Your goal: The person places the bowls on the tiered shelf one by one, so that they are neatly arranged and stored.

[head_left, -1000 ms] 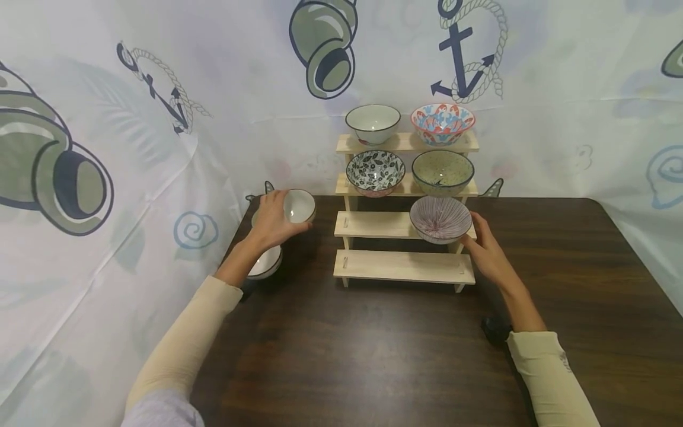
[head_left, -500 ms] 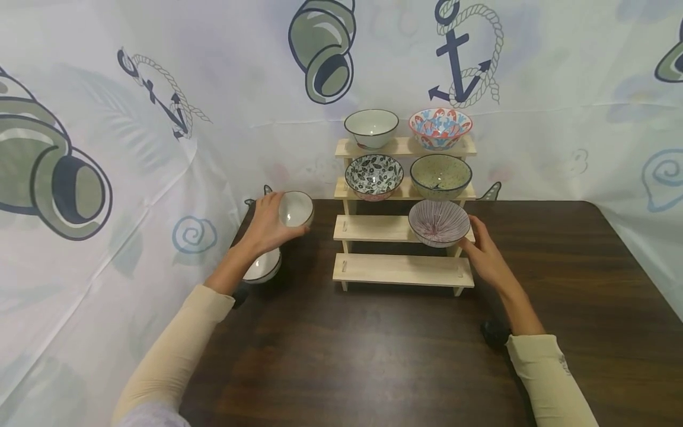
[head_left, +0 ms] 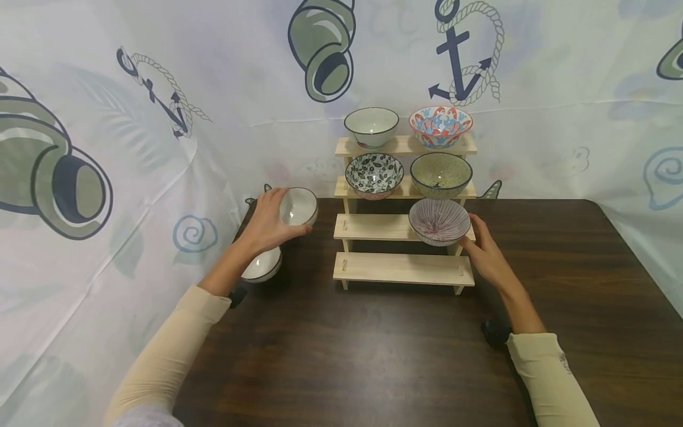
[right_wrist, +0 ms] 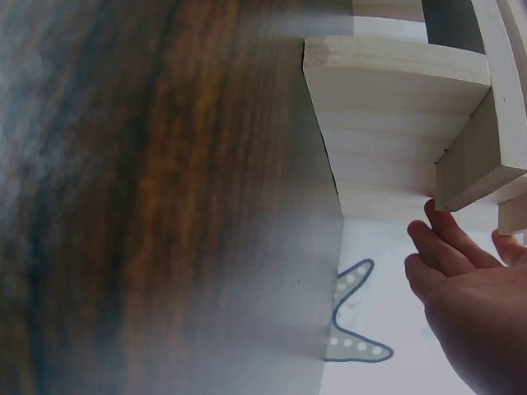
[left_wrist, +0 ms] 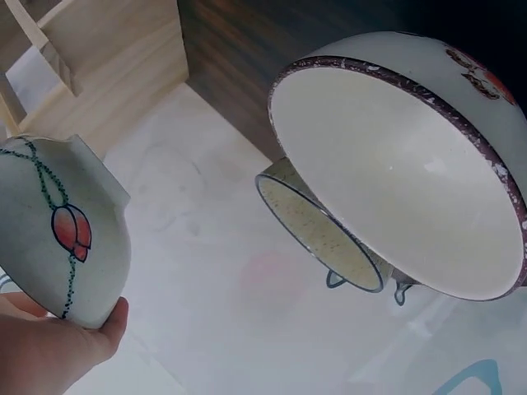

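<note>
My left hand [head_left: 269, 224] grips a small white bowl [head_left: 299, 206] at the back left of the table. In the left wrist view, that bowl [left_wrist: 86, 226] shows a red tulip on its outside, with the thumb at its lower edge. My right hand [head_left: 487, 249] holds the right side of a purple-striped bowl [head_left: 439, 222], which sits at the right end of the stand's second-lowest shelf. Right-hand fingers [right_wrist: 449, 247] appear beside the wooden stand in the right wrist view, where the bowl itself is hidden.
The wooden stand [head_left: 402, 267] has stepped shelves. Its upper shelves bear a white bowl [head_left: 372, 126], a red-and-blue bowl [head_left: 440, 126], a black-floral bowl [head_left: 374, 175] and a green speckled bowl [head_left: 441, 174]. Another white bowl [head_left: 262, 265] stands by my left wrist; a blue-rimmed speckled bowl [left_wrist: 321, 234] lies beyond.
My left forearm has shifted slightly left and toward me, while the left hand keeps its grip on the white bowl. The right hand and the purple-striped bowl stay in place.
</note>
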`<state>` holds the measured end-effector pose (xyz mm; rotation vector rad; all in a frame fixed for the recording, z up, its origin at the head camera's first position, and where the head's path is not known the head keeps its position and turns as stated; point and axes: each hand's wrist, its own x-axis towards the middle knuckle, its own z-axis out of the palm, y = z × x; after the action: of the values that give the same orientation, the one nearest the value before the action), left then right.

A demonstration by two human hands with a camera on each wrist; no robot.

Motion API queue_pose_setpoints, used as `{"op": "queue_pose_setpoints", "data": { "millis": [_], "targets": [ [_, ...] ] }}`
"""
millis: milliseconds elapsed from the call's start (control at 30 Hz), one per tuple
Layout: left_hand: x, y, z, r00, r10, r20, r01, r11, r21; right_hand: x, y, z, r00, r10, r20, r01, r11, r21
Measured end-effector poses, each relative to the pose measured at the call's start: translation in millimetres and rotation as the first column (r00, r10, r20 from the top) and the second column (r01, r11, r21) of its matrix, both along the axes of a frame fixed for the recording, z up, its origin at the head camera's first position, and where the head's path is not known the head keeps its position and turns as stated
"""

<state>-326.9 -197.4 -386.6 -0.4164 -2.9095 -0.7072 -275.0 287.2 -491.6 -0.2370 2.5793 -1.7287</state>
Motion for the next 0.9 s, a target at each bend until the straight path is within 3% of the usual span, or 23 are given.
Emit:
{"op": "queue_pose_setpoints", "data": {
  "millis": [200,533,900],
  "targets": [
    [4.5,0.0,2.3,1.000,-0.011,0.004,0.011,1.000,0.009,5.8,-4,12.5,1.000,-0.006,0.016,0.006,1.000,-0.015],
    [11.5,-2.7,5.4,0.999,-0.032,0.039,0.031,0.999,0.023,-5.3,3,-6.6,0.999,-0.032,0.008,0.031,0.999,0.026],
    [23.3,-0.7,9.7,0.995,-0.091,0.029,0.090,0.995,0.040,-2.5,-1,-0.3,1.000,-0.028,0.010,0.028,0.999,0.016]
  ]
}}
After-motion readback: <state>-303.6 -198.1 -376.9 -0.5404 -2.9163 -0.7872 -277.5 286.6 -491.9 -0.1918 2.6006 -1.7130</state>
